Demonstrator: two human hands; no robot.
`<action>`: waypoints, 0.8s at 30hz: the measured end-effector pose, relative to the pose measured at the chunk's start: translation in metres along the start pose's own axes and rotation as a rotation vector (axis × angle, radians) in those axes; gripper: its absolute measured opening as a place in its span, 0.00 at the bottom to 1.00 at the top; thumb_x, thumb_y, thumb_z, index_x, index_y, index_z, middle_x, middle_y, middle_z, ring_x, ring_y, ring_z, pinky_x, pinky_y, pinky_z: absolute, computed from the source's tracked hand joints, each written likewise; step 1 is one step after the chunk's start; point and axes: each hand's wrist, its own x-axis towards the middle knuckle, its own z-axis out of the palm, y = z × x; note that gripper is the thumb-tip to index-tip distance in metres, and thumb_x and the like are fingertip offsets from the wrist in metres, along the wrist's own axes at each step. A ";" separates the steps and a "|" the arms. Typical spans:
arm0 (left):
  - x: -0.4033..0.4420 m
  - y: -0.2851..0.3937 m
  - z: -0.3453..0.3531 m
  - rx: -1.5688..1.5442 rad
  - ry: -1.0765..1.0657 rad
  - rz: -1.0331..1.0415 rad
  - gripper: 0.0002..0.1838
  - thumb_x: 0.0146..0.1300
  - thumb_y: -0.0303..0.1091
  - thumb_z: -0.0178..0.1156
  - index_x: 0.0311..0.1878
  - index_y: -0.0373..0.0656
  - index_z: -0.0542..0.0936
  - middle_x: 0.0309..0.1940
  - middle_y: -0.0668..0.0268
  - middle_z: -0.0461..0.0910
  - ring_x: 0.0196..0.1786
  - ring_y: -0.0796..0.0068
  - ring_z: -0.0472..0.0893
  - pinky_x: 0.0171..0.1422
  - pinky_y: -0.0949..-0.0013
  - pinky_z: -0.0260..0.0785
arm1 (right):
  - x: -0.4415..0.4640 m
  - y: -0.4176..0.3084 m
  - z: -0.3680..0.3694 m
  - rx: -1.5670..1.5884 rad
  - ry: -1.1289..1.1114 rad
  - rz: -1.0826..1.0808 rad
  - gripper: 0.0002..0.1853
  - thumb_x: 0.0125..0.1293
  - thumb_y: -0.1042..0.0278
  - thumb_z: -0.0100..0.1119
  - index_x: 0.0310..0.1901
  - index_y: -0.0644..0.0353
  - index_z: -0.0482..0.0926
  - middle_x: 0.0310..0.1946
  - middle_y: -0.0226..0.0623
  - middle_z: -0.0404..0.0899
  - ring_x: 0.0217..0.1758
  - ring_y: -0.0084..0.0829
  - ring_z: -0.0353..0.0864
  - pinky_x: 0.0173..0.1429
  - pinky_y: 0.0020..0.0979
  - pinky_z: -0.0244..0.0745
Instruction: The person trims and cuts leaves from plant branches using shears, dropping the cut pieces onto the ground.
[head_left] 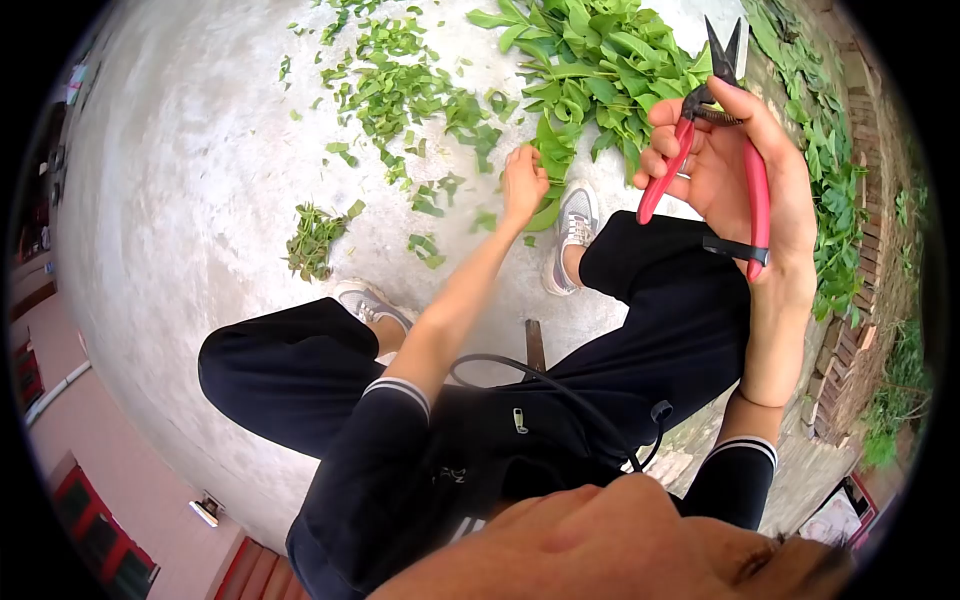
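Saw bright red on both handles of the shears, black on the strap, dark on one blade and silver on the other. Noted lighter and deeper greens mixed across the leaf pile and fresh green in the cut leaf pieces. Found mottled pale grey on the floor, black on the trousers, white stripes round the dark sleeve cuffs, grey and white on the shoes, reddish brown on the bricks, pink on the wall.

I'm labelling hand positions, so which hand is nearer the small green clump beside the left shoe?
Left. The left hand is to the right of the clump, at the edge of the big leaf pile; the right hand is farther right, holding red-handled shears.
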 end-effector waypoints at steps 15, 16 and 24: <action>0.132 -0.093 -0.059 -0.266 -0.376 0.010 0.35 0.51 0.21 0.56 0.68 0.50 0.78 0.67 0.58 0.77 0.49 0.62 0.84 0.57 0.65 0.76 | -0.011 -0.001 0.010 -0.070 0.021 -0.033 0.28 0.77 0.47 0.43 0.49 0.72 0.76 0.31 0.39 0.75 0.39 0.38 0.78 0.55 0.43 0.77; 0.133 -0.090 -0.039 -0.196 -0.465 0.077 0.36 0.53 0.20 0.56 0.70 0.50 0.76 0.68 0.57 0.76 0.57 0.60 0.81 0.60 0.64 0.75 | -0.011 0.000 0.013 -0.076 0.013 -0.032 0.28 0.77 0.47 0.43 0.49 0.72 0.75 0.31 0.39 0.75 0.39 0.38 0.79 0.55 0.43 0.77; 0.205 -0.111 -0.135 0.048 0.304 0.172 0.43 0.49 0.20 0.57 0.74 0.47 0.69 0.76 0.50 0.64 0.76 0.51 0.67 0.77 0.61 0.63 | -0.004 0.001 0.005 -0.020 0.099 0.003 0.27 0.76 0.49 0.45 0.49 0.74 0.76 0.29 0.39 0.74 0.37 0.38 0.78 0.53 0.43 0.78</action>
